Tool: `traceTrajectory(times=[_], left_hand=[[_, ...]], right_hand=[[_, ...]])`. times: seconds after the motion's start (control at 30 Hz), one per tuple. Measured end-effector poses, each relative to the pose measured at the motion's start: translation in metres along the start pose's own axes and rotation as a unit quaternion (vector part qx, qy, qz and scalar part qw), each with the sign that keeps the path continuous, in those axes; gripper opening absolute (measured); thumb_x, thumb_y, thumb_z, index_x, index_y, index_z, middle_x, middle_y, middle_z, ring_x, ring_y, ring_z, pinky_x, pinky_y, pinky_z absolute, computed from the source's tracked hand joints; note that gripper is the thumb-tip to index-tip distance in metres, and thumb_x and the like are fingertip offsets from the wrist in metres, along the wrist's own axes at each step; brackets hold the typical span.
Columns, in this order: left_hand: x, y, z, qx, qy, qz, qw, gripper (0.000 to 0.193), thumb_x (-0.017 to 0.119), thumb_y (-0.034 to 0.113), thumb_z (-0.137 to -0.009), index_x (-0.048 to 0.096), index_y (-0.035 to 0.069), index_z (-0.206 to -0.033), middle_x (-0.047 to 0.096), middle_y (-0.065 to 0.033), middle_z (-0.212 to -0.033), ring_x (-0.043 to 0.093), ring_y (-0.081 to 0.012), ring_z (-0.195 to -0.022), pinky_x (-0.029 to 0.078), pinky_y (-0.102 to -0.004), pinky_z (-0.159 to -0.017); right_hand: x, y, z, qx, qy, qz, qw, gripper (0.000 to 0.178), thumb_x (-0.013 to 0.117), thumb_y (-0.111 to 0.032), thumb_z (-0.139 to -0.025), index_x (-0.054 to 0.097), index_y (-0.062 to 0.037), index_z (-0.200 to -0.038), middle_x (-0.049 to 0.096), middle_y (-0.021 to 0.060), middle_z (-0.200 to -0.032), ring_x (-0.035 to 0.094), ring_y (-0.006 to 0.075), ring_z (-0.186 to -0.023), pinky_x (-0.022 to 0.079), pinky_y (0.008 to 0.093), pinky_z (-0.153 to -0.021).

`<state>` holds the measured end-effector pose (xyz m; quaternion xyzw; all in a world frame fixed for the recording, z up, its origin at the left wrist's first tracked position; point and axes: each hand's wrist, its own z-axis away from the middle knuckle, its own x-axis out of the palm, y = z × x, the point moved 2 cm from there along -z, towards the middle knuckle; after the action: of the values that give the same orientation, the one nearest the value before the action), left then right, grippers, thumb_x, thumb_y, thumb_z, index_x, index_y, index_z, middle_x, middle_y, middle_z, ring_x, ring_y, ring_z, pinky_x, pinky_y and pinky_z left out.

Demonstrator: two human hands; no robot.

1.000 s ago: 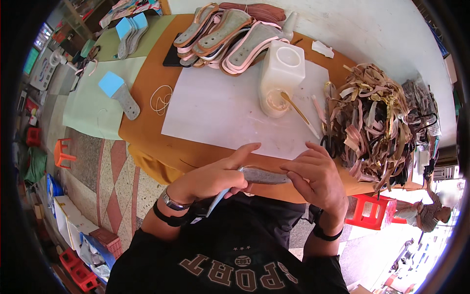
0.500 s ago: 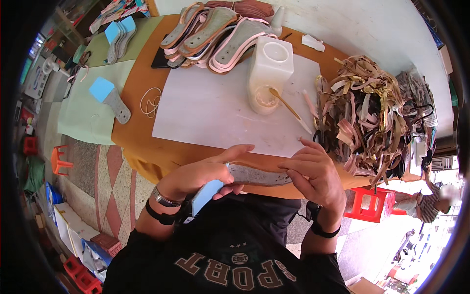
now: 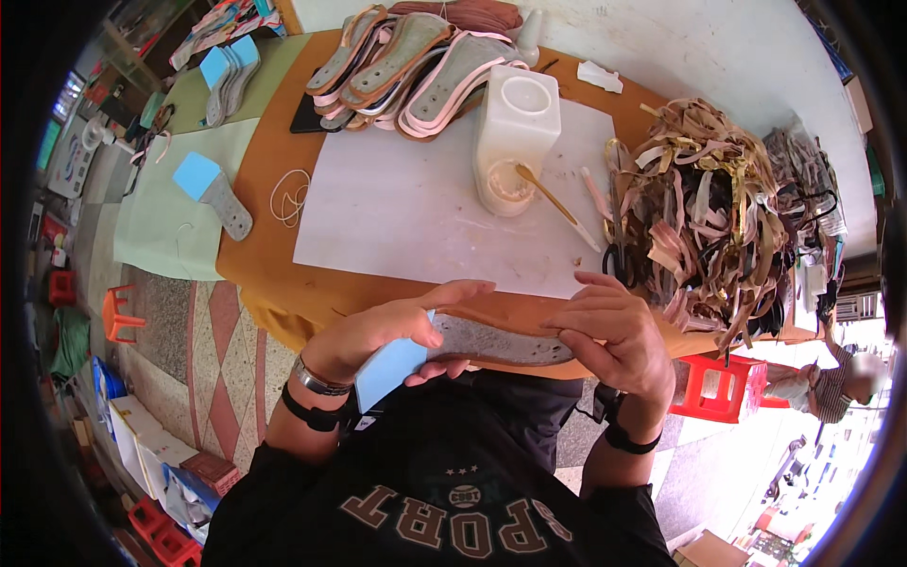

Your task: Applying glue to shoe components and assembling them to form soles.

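Note:
Between my hands, just off the table's near edge, is a grey insole (image 3: 501, 339) with a brown rim, a few dark holes and a blue heel piece (image 3: 392, 370). My left hand (image 3: 392, 326) is closed round its heel end, thumb on top and fingertips below. At the other end, the thumb and bent fingers of my right hand (image 3: 619, 331) pinch the edge. Beyond them, a cut white plastic bottle (image 3: 520, 118) lies on a white sheet (image 3: 397, 217), cream-coloured paste in its opening. A brush (image 3: 557, 206) with a yellowish handle leans out of it.
Stacked insoles (image 3: 402, 61) with pink and brown edges lie at the back. At right is a heap of fabric strips (image 3: 709, 217), with dark-handled scissors (image 3: 616, 255) beside it. A blue-heeled insole (image 3: 225, 206) and a string loop (image 3: 290, 197) lie left. A red stool (image 3: 723, 389) stands right.
The insole has turned so that more of its blue heel piece and grey face show. It has shifted slightly right along with my right hand. Both hands keep hold of it.

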<state>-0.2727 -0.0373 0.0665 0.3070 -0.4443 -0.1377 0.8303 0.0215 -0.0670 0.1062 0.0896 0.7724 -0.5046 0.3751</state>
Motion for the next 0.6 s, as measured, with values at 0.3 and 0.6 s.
traceTrajectory(times=[0.3,0.6], left_hand=[[0.002,-0.013,-0.012,0.012,-0.056,0.059,0.997,0.079,0.049,0.028,-0.094,0.029,0.010,-0.169,0.068,-0.0182,-0.101,0.059,-0.0142,-0.074,0.050,-0.0249,-0.063],[-0.013,-0.001,-0.002,0.008,-0.106,0.209,0.972,0.096,0.057,0.025,-0.078,0.028,0.007,-0.169,0.065,-0.0285,-0.111,0.066,-0.0279,-0.085,0.055,-0.0341,-0.059]], right_hand=[[0.020,-0.010,-0.015,-0.008,0.012,-0.012,1.000,0.014,0.077,-0.005,-0.087,0.079,-0.0032,-0.101,0.076,0.0117,-0.090,0.073,0.0331,-0.088,0.053,0.0515,-0.106],[0.008,0.016,0.026,0.153,0.204,-0.291,0.922,0.050,0.051,-0.033,-0.112,0.072,0.0090,-0.130,0.080,0.0171,-0.113,0.072,0.0219,-0.103,0.054,0.0383,-0.096]])
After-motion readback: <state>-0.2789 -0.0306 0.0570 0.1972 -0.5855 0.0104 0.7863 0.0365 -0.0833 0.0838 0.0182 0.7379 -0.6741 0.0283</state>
